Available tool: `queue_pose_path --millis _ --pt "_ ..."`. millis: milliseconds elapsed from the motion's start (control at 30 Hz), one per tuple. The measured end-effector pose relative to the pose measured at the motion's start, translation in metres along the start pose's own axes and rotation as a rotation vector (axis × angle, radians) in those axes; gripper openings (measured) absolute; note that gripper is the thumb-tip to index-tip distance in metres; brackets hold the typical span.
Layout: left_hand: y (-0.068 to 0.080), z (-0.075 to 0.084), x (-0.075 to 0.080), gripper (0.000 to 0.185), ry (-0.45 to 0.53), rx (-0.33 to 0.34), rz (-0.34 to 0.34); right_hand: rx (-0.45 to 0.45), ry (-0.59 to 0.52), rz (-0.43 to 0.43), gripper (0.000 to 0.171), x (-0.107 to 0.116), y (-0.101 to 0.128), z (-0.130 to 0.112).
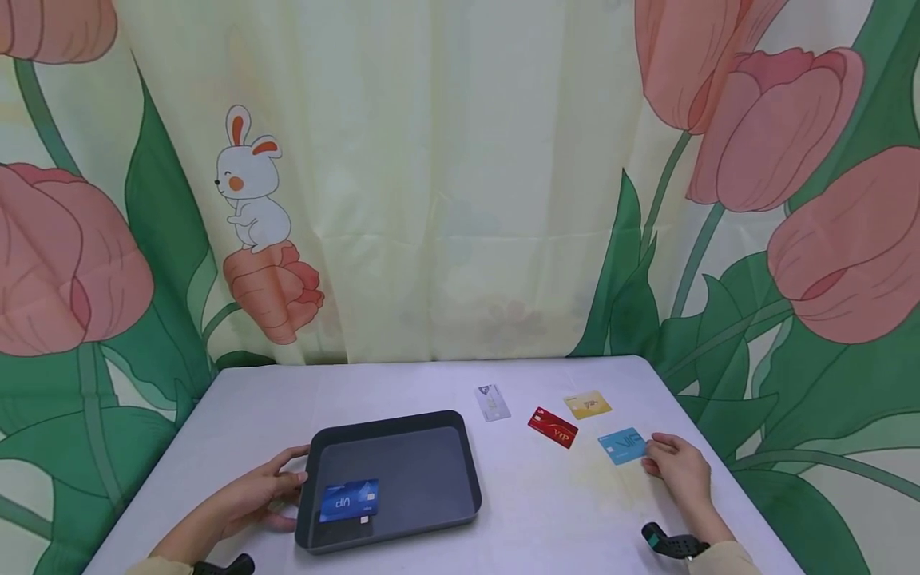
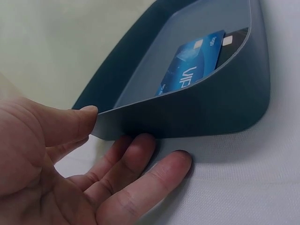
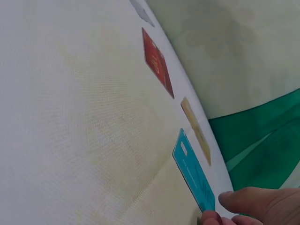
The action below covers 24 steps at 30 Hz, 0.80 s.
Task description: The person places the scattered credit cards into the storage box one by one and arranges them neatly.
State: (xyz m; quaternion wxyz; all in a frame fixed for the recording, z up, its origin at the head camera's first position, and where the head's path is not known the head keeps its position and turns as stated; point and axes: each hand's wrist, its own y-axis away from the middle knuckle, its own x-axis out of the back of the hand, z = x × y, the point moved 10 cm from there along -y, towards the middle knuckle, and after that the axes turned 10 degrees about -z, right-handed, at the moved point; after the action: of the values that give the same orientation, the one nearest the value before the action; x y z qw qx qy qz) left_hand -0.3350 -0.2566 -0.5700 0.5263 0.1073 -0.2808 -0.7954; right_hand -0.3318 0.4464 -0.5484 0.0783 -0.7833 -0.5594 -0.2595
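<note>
A dark grey tray sits on the table, with a dark blue VIP card and part of a black card under it. My left hand holds the tray's left side; in the left wrist view its thumb is at the rim and other fingertips are by the base. My right hand pinches the right end of a light blue VIP card. In the right wrist view the light blue card shows, with one finger raised beside it; the exact contact is partly cut off.
Near the light blue card lie a red VIP card, a gold card and a silver card. The white tablecloth covers the table. Behind its far edge hangs a curtain with printed tulips and a rabbit.
</note>
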Motion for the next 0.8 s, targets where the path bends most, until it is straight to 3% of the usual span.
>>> queue_pose_path --millis 133,433,800 --pt "0.002 -0.001 0.000 0.064 0.009 -0.004 0.000 0.012 0.099 -0.017 0.056 -0.004 -0.002 -0.008" --pt "0.003 -0.003 0.002 0.064 0.016 -0.009 0.014 0.013 0.421 -0.073 0.087 -0.026 0.000 -0.030" --pt "-0.002 -0.003 0.002 0.063 0.005 -0.003 0.015 -0.016 0.470 -0.131 0.091 -0.029 0.005 -0.026"
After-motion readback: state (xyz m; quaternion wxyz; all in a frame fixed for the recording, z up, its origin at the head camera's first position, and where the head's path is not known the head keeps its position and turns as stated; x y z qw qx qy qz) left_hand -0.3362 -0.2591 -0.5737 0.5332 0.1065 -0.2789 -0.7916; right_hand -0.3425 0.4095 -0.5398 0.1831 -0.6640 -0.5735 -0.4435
